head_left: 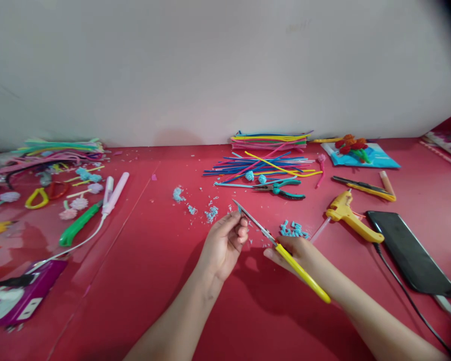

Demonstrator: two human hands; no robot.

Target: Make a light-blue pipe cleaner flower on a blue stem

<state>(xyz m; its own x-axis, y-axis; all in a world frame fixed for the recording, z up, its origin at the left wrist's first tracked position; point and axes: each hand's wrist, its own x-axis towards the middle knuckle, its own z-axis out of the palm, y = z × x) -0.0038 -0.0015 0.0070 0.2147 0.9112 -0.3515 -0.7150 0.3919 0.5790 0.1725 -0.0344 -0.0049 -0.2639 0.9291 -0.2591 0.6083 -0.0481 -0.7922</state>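
Note:
My right hand (pixel 293 252) grips yellow-handled scissors (pixel 281 248), whose blades point up and left toward my left hand (pixel 225 240). The left hand's fingers are pinched together on a small light-blue piece right at the scissor tips; it is too small to name. Light-blue fuzzy clippings (pixel 293 229) lie just behind the right hand, and more blue scraps (pixel 211 214) lie behind the left hand. All this is over a red table (pixel 154 281).
Coloured pipe cleaners (pixel 263 165) and teal pliers (pixel 281 188) lie behind the hands. A yellow glue gun (pixel 349 215), a black phone (pixel 411 255) with a cable and a yellow cutter (pixel 364 187) are on the right. A green knife (pixel 78 224), white tool (pixel 115 193) and pompoms (pixel 77 203) are on the left.

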